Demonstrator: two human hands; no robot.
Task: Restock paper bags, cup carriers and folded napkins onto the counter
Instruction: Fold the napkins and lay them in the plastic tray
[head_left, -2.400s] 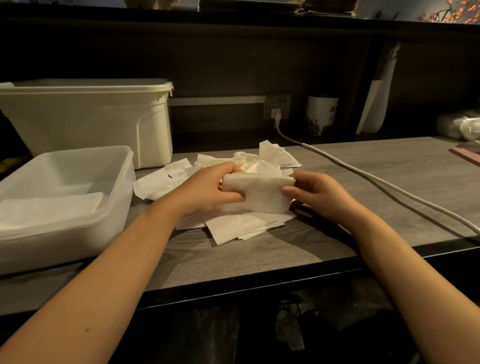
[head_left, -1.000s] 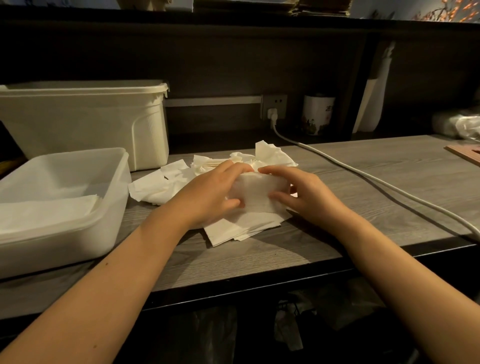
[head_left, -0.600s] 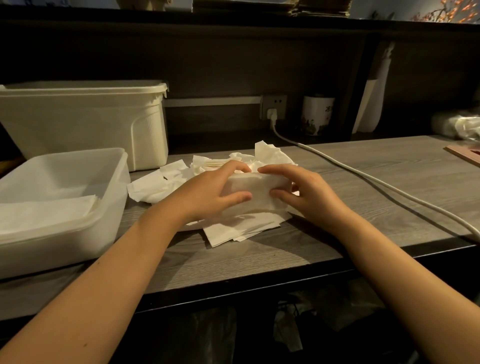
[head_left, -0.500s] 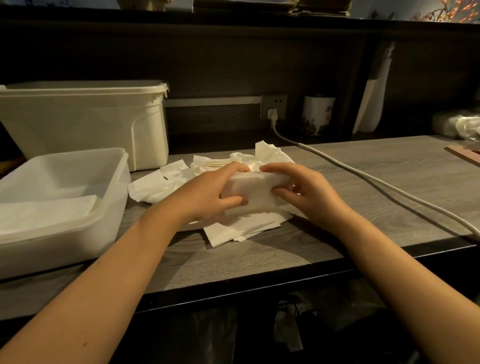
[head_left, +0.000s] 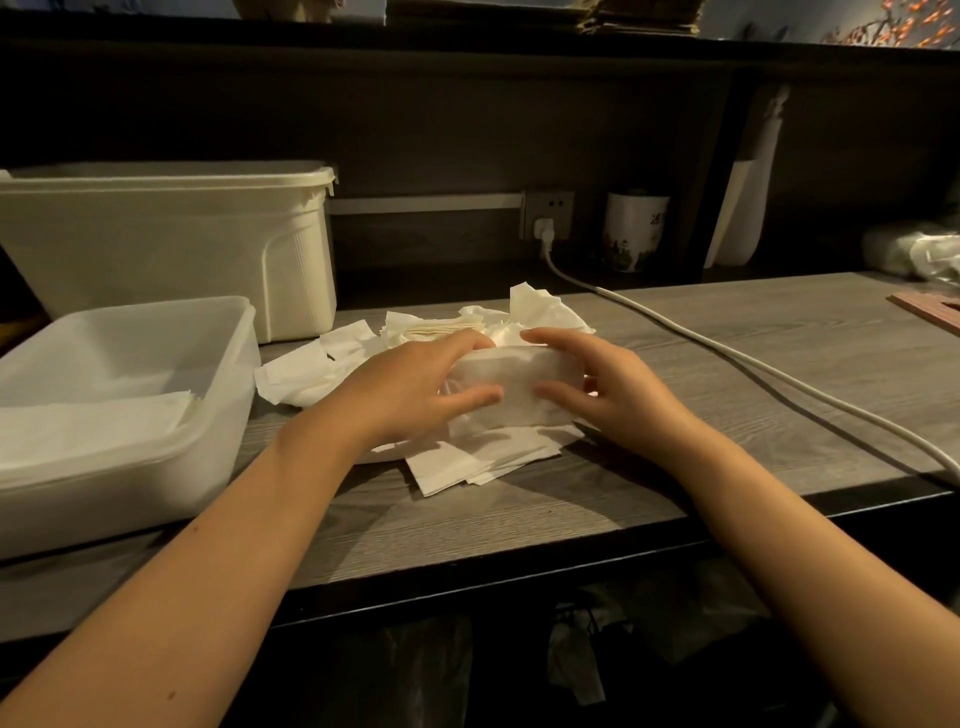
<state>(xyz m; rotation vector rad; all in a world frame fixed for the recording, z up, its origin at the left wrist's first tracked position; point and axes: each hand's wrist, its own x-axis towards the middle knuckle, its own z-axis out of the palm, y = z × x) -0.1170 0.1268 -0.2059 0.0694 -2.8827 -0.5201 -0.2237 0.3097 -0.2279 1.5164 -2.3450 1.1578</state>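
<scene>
Gripping the folded napkin (head_left: 511, 387) between them, your left hand (head_left: 415, 387) and right hand (head_left: 618, 400) curl round its ends, apparently to square the fold; loose napkins (head_left: 467, 460) lie beneath on the counter (head_left: 519, 525).

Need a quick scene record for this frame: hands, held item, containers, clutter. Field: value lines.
left hand: grips left end of folded napkin
right hand: pinches its right end
folded napkin: over the napkin pile on the counter
shallow tub: left, flat napkins inside
tall bin: behind the tub
cable: plugged in at the back, crosses counter rightward
mug: at the back
</scene>
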